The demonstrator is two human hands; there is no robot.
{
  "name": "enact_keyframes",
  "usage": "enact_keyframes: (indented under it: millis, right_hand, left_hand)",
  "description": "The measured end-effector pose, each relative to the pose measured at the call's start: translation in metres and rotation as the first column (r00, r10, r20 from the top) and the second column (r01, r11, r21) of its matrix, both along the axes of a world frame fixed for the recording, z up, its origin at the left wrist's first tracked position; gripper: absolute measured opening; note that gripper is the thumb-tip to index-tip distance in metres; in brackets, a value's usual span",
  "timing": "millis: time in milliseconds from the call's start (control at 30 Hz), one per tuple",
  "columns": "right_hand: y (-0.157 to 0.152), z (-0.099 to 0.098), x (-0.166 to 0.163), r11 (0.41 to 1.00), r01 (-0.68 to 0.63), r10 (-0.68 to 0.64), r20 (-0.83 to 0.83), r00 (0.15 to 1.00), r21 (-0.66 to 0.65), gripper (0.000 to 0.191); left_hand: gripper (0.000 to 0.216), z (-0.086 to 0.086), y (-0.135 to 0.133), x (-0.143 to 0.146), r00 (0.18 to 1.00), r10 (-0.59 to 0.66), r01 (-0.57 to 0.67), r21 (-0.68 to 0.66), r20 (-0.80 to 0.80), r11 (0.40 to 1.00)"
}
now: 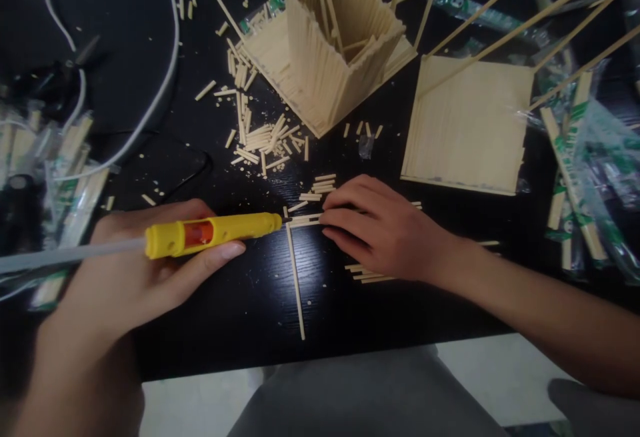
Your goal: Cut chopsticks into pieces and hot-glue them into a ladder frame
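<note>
My left hand [165,270] is closed round a yellow glue gun [230,227] with a pale glue stick running out of its back end. Its dark nozzle meets the left end of some thin wooden sticks [305,221]. At the right, my right hand [375,223] has its fingertips pressed down on these sticks, near the nozzle. A longer wooden stick [295,277] runs from there toward the table's front edge. More loose sticks [370,274] stick out from under my right palm, and short cut pieces [323,185] lie just beyond my fingers.
Behind my hands stands a square box of wooden sticks [320,57] on a flat stick base [270,57]. A flat stick panel [467,123] lies at the right, near wrapped chopsticks [575,177]. Cut pieces [265,140] are scattered left of the box. A white cable [173,70] curves across the left.
</note>
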State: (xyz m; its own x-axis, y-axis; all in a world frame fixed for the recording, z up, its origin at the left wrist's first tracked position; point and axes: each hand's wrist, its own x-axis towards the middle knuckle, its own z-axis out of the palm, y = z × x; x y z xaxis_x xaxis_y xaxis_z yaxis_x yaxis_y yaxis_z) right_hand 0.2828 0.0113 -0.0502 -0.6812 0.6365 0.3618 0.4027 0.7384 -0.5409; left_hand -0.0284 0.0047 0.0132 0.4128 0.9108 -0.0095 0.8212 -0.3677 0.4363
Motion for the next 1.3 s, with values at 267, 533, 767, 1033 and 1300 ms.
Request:
enact_keyframes:
  millis: [267,533,767,1033,1300]
  right_hand:
    - [0.0003,0.0006,-0.0008,1.0,0.012,-0.012,0.008,1.0,0.016,0.013]
    - [0.0021,-0.0023,-0.0013,0.999,0.001,0.002,-0.057,0.998,0.042,0.011]
    - [0.0017,-0.0013,-0.0009,1.0,0.002,-0.002,-0.055,0.998,0.002,0.012]
    - [0.0016,-0.0012,-0.001,1.0,-0.004,0.003,-0.059,0.998,-0.005,0.012]
    - [0.0024,-0.0028,-0.0008,1.0,-0.008,0.007,-0.077,0.997,-0.008,0.013]
  left_hand:
    - [0.035,-0.0024,0.0005,0.004,0.996,-0.082,0.081,0.058,0.02,0.995]
    - [0.046,-0.0034,0.0037,0.0039,0.98,-0.187,0.195,0.119,-0.071,0.974]
    - [0.046,-0.006,0.0038,0.0033,0.978,-0.188,0.198,0.117,-0.091,0.973]
    - [0.044,-0.0062,0.0032,0.002,0.975,-0.205,0.215,0.121,-0.089,0.969]
    - [0.044,-0.008,0.0031,0.0024,0.973,-0.205,0.219,0.132,-0.109,0.967]
